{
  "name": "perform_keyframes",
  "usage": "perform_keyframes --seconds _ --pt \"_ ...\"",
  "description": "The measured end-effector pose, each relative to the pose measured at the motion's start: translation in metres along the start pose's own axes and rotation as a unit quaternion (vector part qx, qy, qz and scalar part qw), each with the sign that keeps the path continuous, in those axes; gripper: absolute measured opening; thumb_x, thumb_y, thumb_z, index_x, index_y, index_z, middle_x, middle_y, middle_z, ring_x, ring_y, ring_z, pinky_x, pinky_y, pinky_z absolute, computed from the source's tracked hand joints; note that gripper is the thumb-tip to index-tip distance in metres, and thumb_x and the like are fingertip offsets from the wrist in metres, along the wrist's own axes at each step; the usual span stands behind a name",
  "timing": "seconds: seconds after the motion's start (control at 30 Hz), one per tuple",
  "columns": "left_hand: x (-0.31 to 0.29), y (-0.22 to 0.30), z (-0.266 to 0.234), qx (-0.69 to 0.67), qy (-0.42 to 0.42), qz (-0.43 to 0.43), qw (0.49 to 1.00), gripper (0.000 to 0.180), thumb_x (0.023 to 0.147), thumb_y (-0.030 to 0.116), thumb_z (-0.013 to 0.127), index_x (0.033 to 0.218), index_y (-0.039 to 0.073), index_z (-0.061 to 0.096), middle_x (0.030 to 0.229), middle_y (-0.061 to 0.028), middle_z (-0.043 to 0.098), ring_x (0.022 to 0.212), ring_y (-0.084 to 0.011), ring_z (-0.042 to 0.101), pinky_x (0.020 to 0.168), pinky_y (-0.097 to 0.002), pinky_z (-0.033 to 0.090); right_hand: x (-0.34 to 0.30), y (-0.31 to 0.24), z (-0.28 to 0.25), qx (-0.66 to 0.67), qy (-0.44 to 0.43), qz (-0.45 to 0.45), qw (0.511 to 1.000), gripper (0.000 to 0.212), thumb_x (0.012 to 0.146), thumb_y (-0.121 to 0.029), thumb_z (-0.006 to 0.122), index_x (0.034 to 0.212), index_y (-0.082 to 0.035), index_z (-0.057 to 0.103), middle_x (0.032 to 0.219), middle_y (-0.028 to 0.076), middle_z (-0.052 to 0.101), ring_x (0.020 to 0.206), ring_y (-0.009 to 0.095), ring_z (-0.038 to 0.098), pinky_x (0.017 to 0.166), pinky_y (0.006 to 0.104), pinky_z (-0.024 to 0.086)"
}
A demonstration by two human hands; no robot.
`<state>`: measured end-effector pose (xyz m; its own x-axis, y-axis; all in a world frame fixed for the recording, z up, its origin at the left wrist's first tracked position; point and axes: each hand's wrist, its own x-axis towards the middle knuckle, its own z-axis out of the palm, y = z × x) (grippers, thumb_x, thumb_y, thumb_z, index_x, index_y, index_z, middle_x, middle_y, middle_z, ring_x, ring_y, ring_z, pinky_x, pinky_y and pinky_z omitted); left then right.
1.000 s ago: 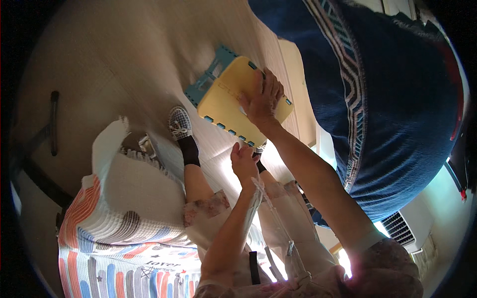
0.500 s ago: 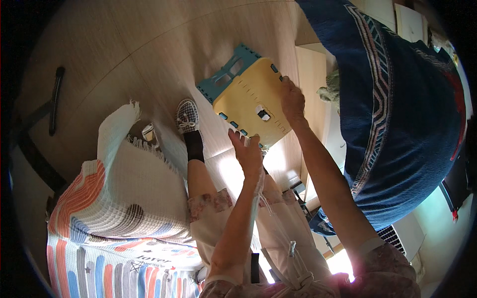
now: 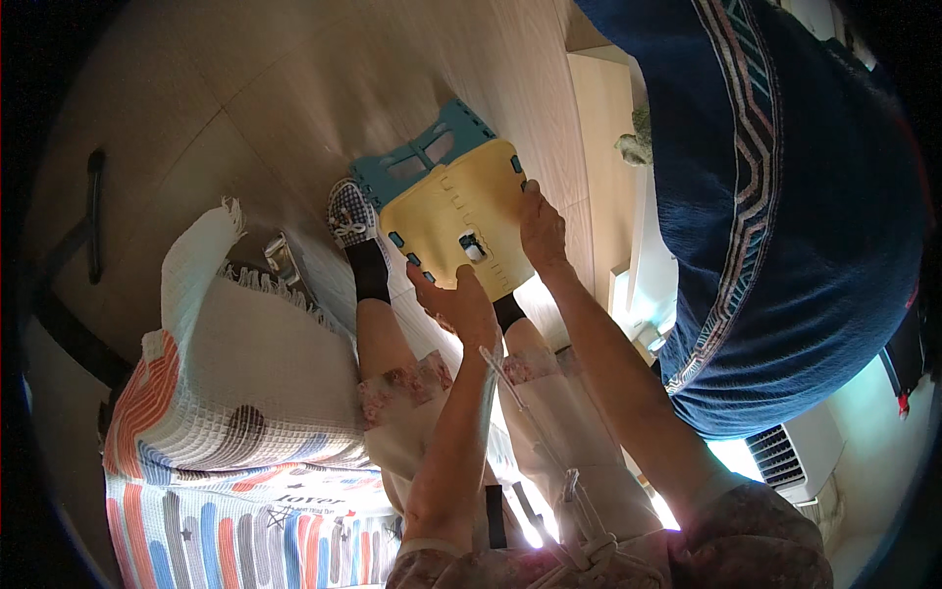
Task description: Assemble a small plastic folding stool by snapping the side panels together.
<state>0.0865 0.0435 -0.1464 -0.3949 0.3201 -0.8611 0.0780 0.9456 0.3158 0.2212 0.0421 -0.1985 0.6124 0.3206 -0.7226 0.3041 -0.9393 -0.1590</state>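
A folding step stool (image 3: 432, 216) with a yellow top and teal legs (image 3: 422, 152) is held up between both hands, tilted, its legs on the far side. My left hand (image 3: 459, 306) grips its near edge, with the thumb on the yellow top close to the oval handle hole (image 3: 473, 246). Around the right edge closes my right hand (image 3: 543, 231), its fingers out of sight beneath. Part of the stool's underside is hidden.
Left of me, a fringed, striped cover (image 3: 265, 393) drapes over a seat. A dark blue patterned cloth (image 3: 785, 226) hangs at the right, near a pale wooden cabinet (image 3: 601, 128). My checkered shoe (image 3: 350, 211) rests on the wood floor (image 3: 294, 88) beside the stool. A black bar-shaped leg (image 3: 95, 216) lies far left.
Both hands have moved left and a little nearer with the stool. The left thumb has shifted further onto its top, toward the hole. The view has also shifted.
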Motion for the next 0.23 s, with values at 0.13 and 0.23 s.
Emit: perform_keyframes --seconds 0.13,0.23 --pt "0.004 -0.026 -0.003 0.081 0.007 0.028 0.996 0.076 0.074 0.011 0.058 0.142 0.004 0.026 0.131 -0.0245 0.04 0.126 -0.0385 0.037 0.104 -0.0469 0.032 -0.016 0.006 0.003 0.068 -0.011 0.026 0.997 0.065 0.096 -0.055 0.026 0.114 -0.003 0.061 0.11 0.028 0.06 0.106 0.046 0.055 0.091 0.0464 0.042" --pt "-0.005 -0.044 -0.006 0.168 0.037 0.051 0.984 0.085 0.069 0.011 0.063 0.144 0.005 0.024 0.134 -0.0247 0.038 0.128 -0.0397 0.034 0.11 -0.0475 0.021 -0.024 0.022 0.003 0.077 -0.054 0.061 0.994 0.068 0.093 -0.061 0.028 0.131 -0.012 0.054 0.125 0.025 0.056 0.124 0.037 0.047 0.105 0.0396 0.034"
